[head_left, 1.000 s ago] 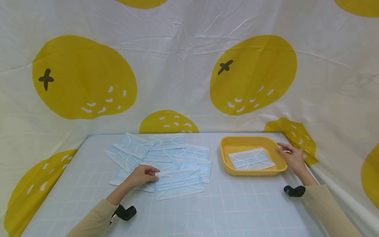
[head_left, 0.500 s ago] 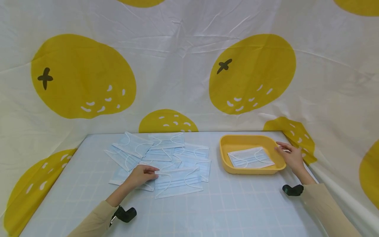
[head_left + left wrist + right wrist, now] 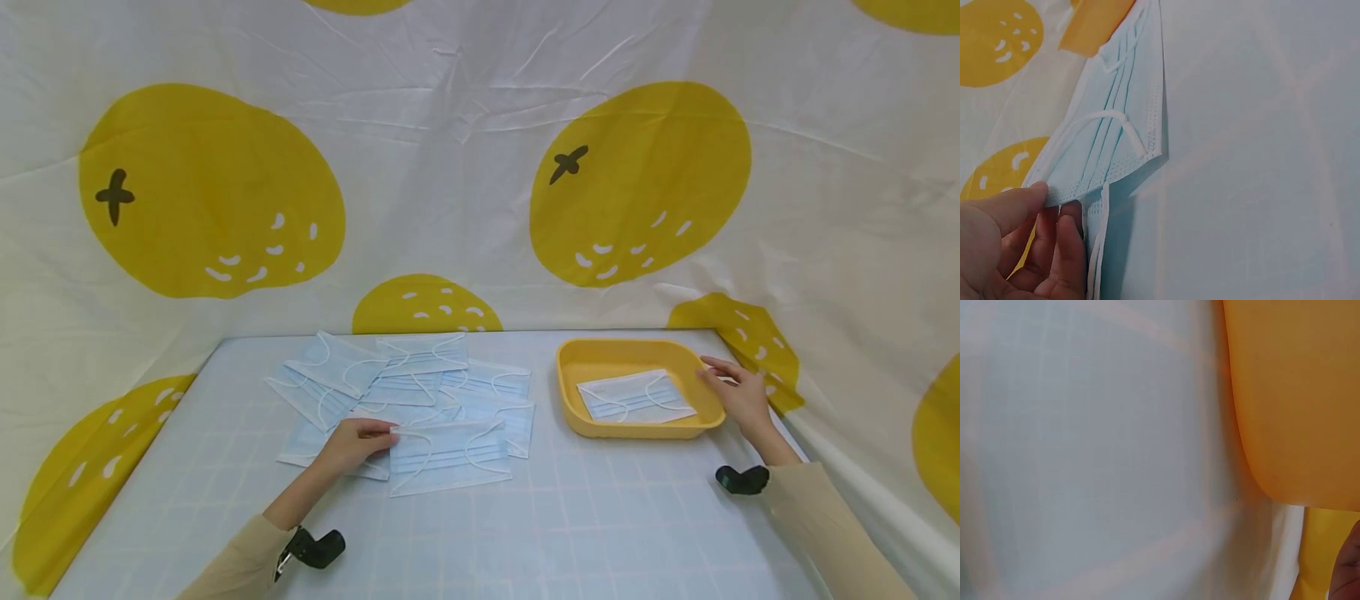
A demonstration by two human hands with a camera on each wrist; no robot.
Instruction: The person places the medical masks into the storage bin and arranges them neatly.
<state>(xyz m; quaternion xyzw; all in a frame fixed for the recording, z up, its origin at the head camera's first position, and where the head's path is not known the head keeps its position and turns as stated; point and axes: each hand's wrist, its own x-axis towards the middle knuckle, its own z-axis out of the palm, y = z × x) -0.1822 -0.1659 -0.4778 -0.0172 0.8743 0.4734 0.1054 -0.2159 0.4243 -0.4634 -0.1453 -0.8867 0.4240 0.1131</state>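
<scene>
My left hand (image 3: pixel 348 446) pinches one end of a pale blue face mask (image 3: pixel 450 458) between thumb and fingers. In the left wrist view the mask (image 3: pixel 1107 119) reaches away from the fingertips, its near end raised and casting a shadow. Behind it in the head view lies a loose pile of several more masks (image 3: pixel 337 367), overlapping one another. My right hand (image 3: pixel 742 400) holds the right rim of a yellow tray (image 3: pixel 637 431), thumb and fingertips at the edge. One mask (image 3: pixel 636 397) lies flat inside this tray. The right wrist view shows little of that hand.
A light blue checked cloth (image 3: pixel 570 525) covers the table. White fabric with yellow fruit prints (image 3: pixel 641 183) hangs behind it and along both sides. Each forearm carries a dark wrist device (image 3: pixel 742 480).
The mask in my left hand has risen slightly, its near edge shifting up in the head view. My right hand stays at the tray. The head view has drifted a little.
</scene>
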